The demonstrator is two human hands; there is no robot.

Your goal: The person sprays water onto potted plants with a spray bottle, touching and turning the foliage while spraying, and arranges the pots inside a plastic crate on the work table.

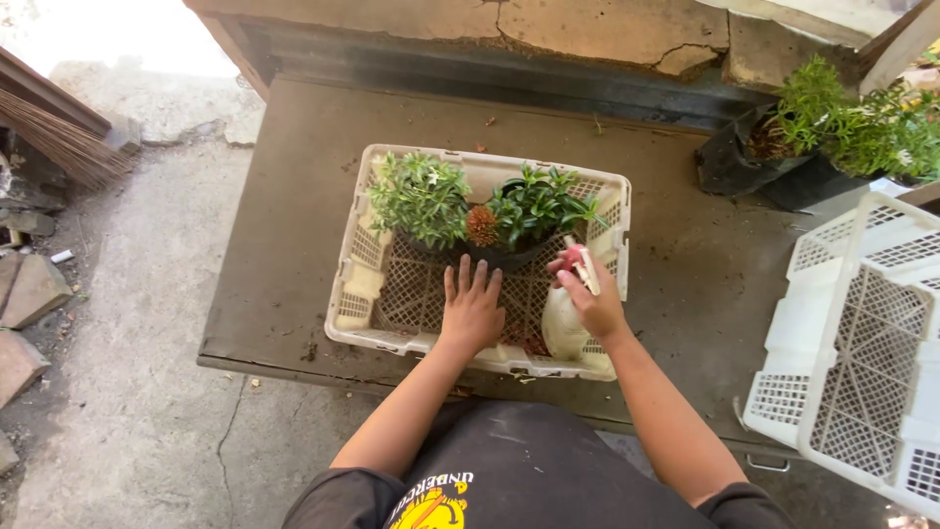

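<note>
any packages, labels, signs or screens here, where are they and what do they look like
No signs or screens, and no label that can be made out.
Spray bottle: in the right hand, over the cream crate's near right corner; whitish body, red-and-white trigger head.
Black nursery bags: far right of the table, holding green plants.

Cream lattice crate [364, 284], white red-topped spray bottle [566, 318]

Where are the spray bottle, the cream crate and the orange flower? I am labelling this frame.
spray bottle [563, 328]: head view, on its pale body.
cream crate [345, 306]: head view, left wall.
orange flower [481, 225]: head view, bloom centre.
</note>
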